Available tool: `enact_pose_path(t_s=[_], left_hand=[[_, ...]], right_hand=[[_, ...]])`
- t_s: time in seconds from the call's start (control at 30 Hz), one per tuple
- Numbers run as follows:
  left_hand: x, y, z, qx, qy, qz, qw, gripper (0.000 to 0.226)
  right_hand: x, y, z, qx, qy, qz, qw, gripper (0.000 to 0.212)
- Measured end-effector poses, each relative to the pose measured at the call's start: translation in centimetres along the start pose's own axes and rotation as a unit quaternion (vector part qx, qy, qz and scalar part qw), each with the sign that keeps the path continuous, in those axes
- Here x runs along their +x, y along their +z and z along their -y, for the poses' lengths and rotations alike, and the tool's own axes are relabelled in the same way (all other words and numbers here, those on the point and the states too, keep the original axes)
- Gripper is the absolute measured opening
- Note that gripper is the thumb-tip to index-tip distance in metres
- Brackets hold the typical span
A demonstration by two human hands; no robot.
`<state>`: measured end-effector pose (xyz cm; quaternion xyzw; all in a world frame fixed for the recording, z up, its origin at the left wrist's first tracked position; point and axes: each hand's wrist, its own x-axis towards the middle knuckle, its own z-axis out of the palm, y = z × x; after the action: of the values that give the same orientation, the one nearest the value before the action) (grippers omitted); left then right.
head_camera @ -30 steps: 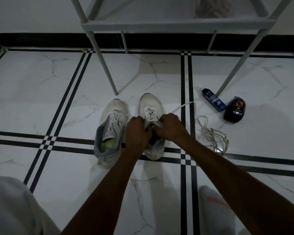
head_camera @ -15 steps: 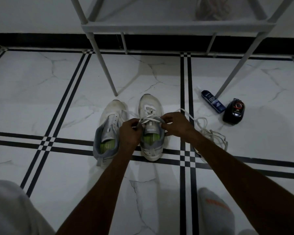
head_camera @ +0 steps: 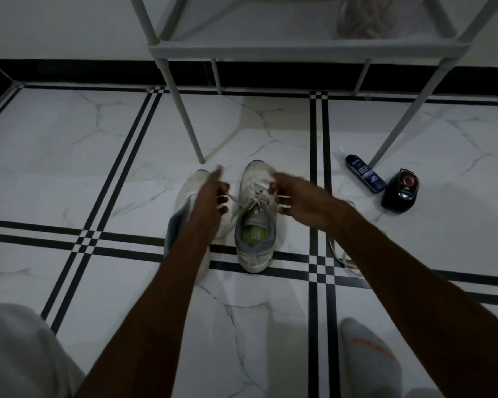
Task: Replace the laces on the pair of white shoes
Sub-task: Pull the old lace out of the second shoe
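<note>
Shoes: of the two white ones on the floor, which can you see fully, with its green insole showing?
The right shoe, between the hands: its lacing and green insole show. The left shoe lies largely hidden under the left hand.

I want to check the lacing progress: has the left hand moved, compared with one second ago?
Yes. The left hand has moved away from the right shoe's tongue, leftward over the left shoe. Before, it touched the right hand there.

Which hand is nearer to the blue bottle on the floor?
The right hand. It is above the right shoe's laces, with the blue bottle farther to its right. The left hand is beyond that shoe, farther away.
</note>
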<state>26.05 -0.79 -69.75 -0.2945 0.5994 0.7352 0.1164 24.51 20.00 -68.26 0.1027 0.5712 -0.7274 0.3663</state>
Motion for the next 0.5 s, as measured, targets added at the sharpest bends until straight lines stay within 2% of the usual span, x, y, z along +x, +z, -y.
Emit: enact_pose_path(t_s=[0.07, 0.13, 0.2, 0.27, 0.3, 0.33, 0.37, 0.4, 0.43, 0.47, 0.5], left_hand=[[0.4, -2.4, -1.2, -0.148, 0.000, -0.002, 0.989, 0.051], [0.7, -4.7, -1.9, -0.227, 0.000, -0.049, 0.973, 0.055], [1.0, -6.1, -2.1, -0.265, -0.015, -0.108, 0.958, 0.052], [1.1, -6.1, -2.7, -0.263, -0.023, -0.169, 0.950, 0.045], [0.8, -5.8, -2.8, -0.210, -0.025, -0.204, 0.956, 0.050], [0.4, -5.2, -2.9, -0.096, -0.023, -0.250, 0.963, 0.061], [-0.1, -4.5, -2.5, 0.064, -0.002, -0.299, 0.952, 0.070], [-0.7, -3.8, -1.9, 0.211, 0.071, -0.337, 0.915, 0.074], [-1.4, -3.1, -1.1, 0.317, 0.180, -0.350, 0.863, 0.071], [-2.0, -2.4, -0.3, 0.381, 0.273, -0.329, 0.820, 0.061], [-2.3, -1.7, 0.6, 0.414, 0.325, -0.282, 0.802, 0.048]], right_hand=[[-0.3, -1.5, 1.3, 0.165, -0.019, -0.043, 0.985, 0.039], [-0.2, -2.9, 2.0, 0.295, -0.040, -0.108, 0.948, 0.041], [0.2, -4.2, 1.9, 0.340, -0.045, -0.162, 0.925, 0.035], [0.5, -5.2, 1.4, 0.332, -0.044, -0.187, 0.924, 0.042], [0.6, -5.6, 1.0, 0.319, -0.043, -0.195, 0.927, 0.044], [0.7, -5.8, 0.8, 0.281, -0.037, -0.200, 0.938, 0.045], [0.6, -5.8, 0.6, 0.200, -0.020, -0.214, 0.956, 0.049], [0.5, -5.6, 0.3, 0.067, 0.009, -0.236, 0.969, 0.058], [0.5, -5.4, -0.1, -0.081, 0.034, -0.260, 0.961, 0.071], [0.5, -5.1, -0.6, -0.207, 0.036, -0.279, 0.937, 0.081], [0.4, -4.6, -0.9, -0.284, 0.023, -0.276, 0.918, 0.085]])
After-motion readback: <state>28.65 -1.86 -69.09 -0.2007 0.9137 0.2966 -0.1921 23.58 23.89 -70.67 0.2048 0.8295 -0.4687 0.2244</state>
